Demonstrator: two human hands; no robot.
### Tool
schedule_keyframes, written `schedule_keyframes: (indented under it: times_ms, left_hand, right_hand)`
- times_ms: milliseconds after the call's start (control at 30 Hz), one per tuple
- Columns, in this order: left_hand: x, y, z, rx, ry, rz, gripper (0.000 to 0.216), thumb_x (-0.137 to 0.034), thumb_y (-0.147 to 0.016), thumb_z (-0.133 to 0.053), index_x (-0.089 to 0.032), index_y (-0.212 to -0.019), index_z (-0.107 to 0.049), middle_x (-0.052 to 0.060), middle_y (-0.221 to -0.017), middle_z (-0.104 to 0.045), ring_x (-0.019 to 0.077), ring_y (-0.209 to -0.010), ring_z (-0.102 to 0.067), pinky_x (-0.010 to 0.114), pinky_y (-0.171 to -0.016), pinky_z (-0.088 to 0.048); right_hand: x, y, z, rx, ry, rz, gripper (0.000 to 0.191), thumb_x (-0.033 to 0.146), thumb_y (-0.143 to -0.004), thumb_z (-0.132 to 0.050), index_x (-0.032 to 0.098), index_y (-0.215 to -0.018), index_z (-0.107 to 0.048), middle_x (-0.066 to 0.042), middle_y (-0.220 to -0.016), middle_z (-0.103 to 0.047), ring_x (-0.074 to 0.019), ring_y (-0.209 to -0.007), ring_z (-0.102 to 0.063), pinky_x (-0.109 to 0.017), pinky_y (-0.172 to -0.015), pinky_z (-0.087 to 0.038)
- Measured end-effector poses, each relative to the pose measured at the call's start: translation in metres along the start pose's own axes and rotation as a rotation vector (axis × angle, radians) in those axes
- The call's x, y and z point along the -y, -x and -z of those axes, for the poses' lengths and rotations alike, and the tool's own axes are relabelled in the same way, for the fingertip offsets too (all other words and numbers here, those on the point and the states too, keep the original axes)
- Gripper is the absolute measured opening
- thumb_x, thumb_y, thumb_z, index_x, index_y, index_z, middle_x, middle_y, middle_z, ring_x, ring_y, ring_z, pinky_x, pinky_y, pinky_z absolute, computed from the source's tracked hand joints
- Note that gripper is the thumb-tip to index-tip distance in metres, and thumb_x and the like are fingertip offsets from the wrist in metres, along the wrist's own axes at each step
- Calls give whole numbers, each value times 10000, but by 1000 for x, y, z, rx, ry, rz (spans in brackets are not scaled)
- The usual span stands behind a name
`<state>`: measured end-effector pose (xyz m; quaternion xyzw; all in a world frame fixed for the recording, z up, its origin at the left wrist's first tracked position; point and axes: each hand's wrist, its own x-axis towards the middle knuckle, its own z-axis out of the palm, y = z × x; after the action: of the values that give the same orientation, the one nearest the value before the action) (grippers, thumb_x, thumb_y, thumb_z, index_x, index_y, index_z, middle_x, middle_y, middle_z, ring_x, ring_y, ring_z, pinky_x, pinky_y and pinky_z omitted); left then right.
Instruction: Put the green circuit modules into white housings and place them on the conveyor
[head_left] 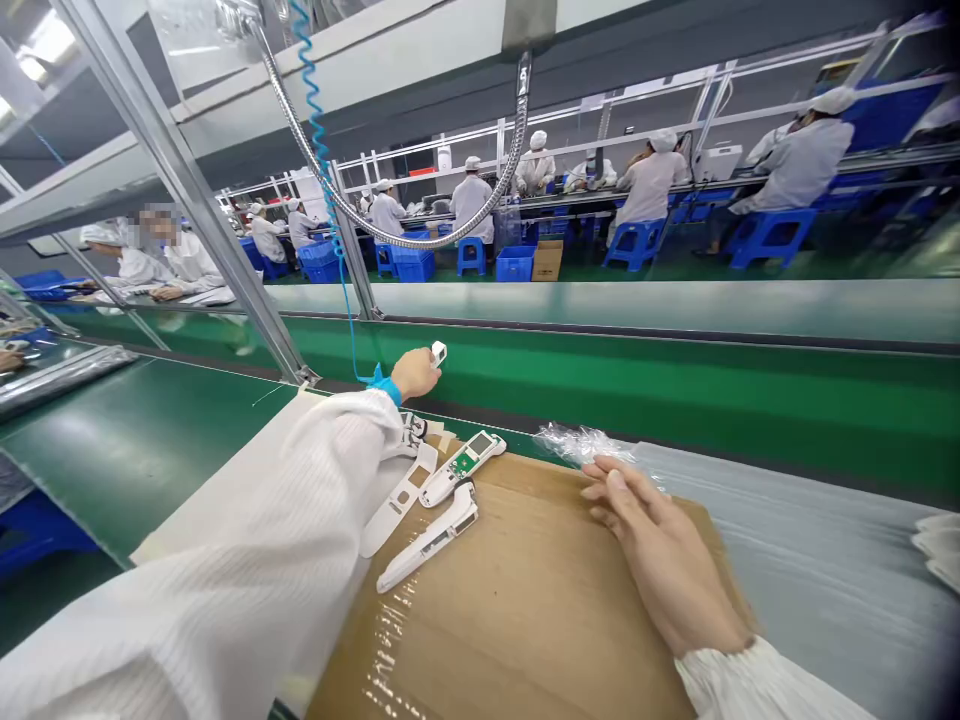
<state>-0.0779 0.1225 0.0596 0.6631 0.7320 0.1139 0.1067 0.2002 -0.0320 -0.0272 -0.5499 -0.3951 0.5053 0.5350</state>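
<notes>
Far off to my left, past the metal upright, a co-worker (154, 265) in a white coat and cap sits at a bench. Nearer, the green conveyor belt (135, 450) runs along below my white left sleeve (225, 560), which reaches across to my left hand (415, 373). That hand is curled nearly closed, and a small white plastic part (438, 353) sits at my fingertips, pinched as far as I can tell. A blue wrist strap (386, 390) circles that wrist, its coiled blue cord (324, 170) rising past a flexible metal hose (375, 235).

Below my hand, a small black-and-white piece (412, 430) lies by the cuff. Beside it are a long white shell (397, 500), an open white device (461, 465) showing a green circuit board, and a second white shell (427, 535), all lying on a plastic-wrapped cardboard sheet (517, 600) or at its edge. My right hand (660, 550) rests on that sheet, open, fingers lightly spread and holding nothing, just below a crumpled clear plastic film (577, 442). Beyond the belt, more workers (652, 180) in white sit on blue stools (772, 235)
</notes>
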Motion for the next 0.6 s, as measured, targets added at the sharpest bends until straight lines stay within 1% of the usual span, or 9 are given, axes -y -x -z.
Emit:
schedule_keyframes:
  times_ms: [67, 133, 200, 233, 267, 333, 433, 533, 600]
  left_hand:
    - [-5, 29, 5, 37, -36, -86, 179, -252, -876, -591, -149, -979, -694, 123, -1045, -716, 252, -1005, -658, 312, -865, -479]
    - [-9, 72, 8, 115, -59, -173, 180, -324, -874, -605, -180, -830, -703, 72, -871, -726, 219, -833, -673, 298, -777, -485]
    - [-10, 122, 5, 277, -138, -295, 274, -415, -883, -597, -190, -759, -689, 64, -776, -708, 225, -742, -665, 309, -703, -485]
    - [-9, 146, 2, 325, -208, -341, 285, -450, -878, -609, -191, -795, -693, 82, -813, -712, 253, -780, -672, 330, -706, -493]
    - [-8, 168, -4, 304, -286, -370, 272, -452, -849, -660, -183, -870, -700, 116, -914, -717, 297, -882, -673, 363, -751, -503]
    - [-5, 200, -17, 276, -403, -333, 278, -309, -793, -732, -151, -1018, -687, 172, -1017, -709, 350, -971, -658, 416, -805, -504]
    - [0, 219, -32, 202, -255, -217, 199, -222, -908, -522, -166, -1044, -656, 158, -1008, -708, 318, -904, -663, 408, -763, -488]
    - [6, 213, -32, 208, 145, -148, 245, -306, -967, -406, -196, -907, -617, 87, -899, -704, 248, -802, -647, 352, -711, -464]
    - [13, 203, -27, 163, 379, -141, 303, -368, -987, -364, -200, -863, -584, 55, -872, -688, 216, -812, -629, 331, -736, -460]
  right_hand:
    - [-2, 0, 0, 4, 72, 34, 576, 691, -762, -667, 252, -1135, -683, -68, -1149, -702, -234, -972, -619, -391, -892, -509]
    - [-3, -1, 0, 2, 111, 67, 559, 675, -772, -662, 248, -1133, -679, -70, -1134, -703, -234, -951, -626, -402, -888, -511]
    - [-5, -2, -1, -9, 130, 92, 527, 654, -775, -667, 249, -1112, -681, -67, -1124, -707, -233, -938, -627, -412, -893, -509]
    - [-6, -2, -1, -17, 137, 103, 509, 644, -779, -665, 250, -1101, -683, -65, -1117, -709, -233, -933, -626, -420, -901, -504]
    - [-7, -2, -1, -23, 142, 113, 493, 636, -782, -664, 250, -1088, -686, -65, -1105, -712, -235, -926, -624, -428, -905, -499]
    - [-9, -3, -2, -24, 156, 129, 471, 627, -788, -659, 250, -1067, -691, -66, -1079, -713, -240, -909, -621, -440, -903, -494]
    - [-12, -4, -1, -13, 182, 153, 457, 623, -792, -653, 249, -1050, -697, -66, -1058, -712, -245, -897, -621, -445, -893, -491]
    - [-13, -5, 0, -13, 214, 171, 457, 626, -785, -651, 245, -1031, -705, -68, -1043, -716, -251, -894, -620, -458, -889, -483]
    - [-13, -5, 0, -17, 239, 169, 454, 629, -778, -651, 250, -1021, -710, -68, -1031, -718, -257, -891, -620, -475, -882, -480]
